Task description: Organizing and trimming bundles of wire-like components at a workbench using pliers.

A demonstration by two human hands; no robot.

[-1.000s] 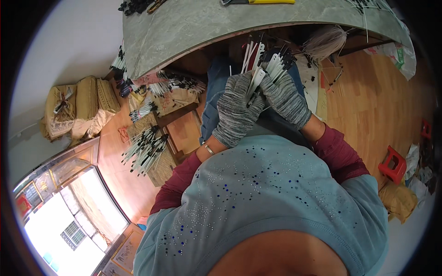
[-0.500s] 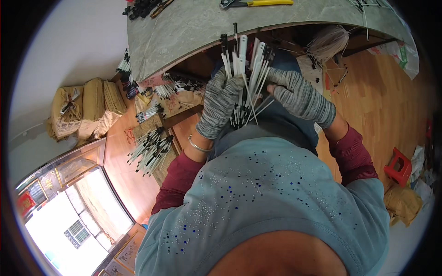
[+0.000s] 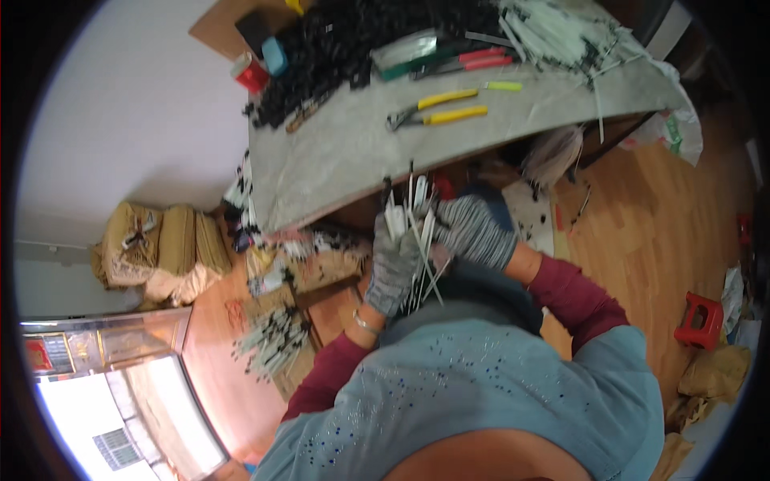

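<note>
A loose bundle of thin white strips with black ends [image 3: 419,232] stands roughly upright in front of my lap. My left hand [image 3: 393,260], in a grey knitted glove, is closed round its left side. My right hand [image 3: 478,231], gloved alike, is bent against the bundle's right side with its fingers closed on the strips. Its fingertips are partly hidden behind the strips and slightly blurred. A few strips slant out crosswise below the hands.
Ahead, the grey tabletop [image 3: 337,144] bears yellow-handled pincers [image 3: 441,108], red-handled pliers [image 3: 473,61], a heap of black pieces [image 3: 337,40] and white strips [image 3: 561,40]. More bundled strips [image 3: 273,341] lie at left, near stacked sacks [image 3: 176,240]. A red stool [image 3: 699,321] stands right.
The view has tilted up, so more of the tabletop shows and the hands appear lower. My right hand has come in closer to my left, against the bundle.
</note>
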